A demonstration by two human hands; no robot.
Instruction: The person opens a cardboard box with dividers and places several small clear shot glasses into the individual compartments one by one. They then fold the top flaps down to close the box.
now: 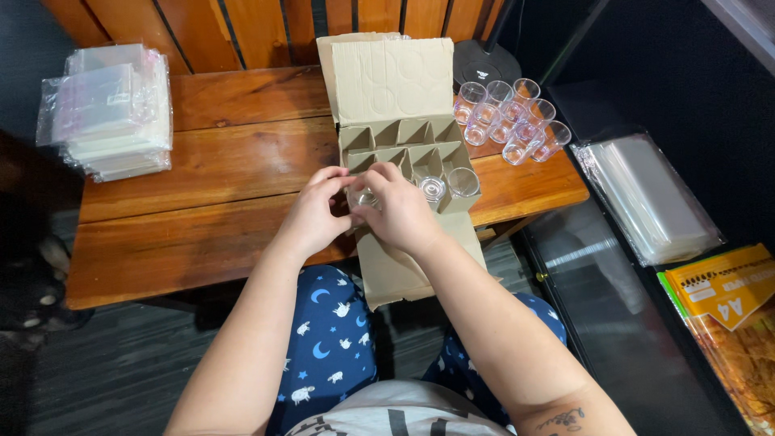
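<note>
2 hands, left hand (pixel 313 216) and right hand (pixel 401 211), pinch 1 small clear glass (pixel 362 197) upright between them, just above the near-left cell of the divided cardboard box (pixel 393 81), equally close.

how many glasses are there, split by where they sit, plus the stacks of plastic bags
Glasses loose on the table: 8
Glasses in the cardboard box: 2
Glass held in the hands: 1
Stacks of clear plastic bags: 2, the second at the right
Total: 13
</note>
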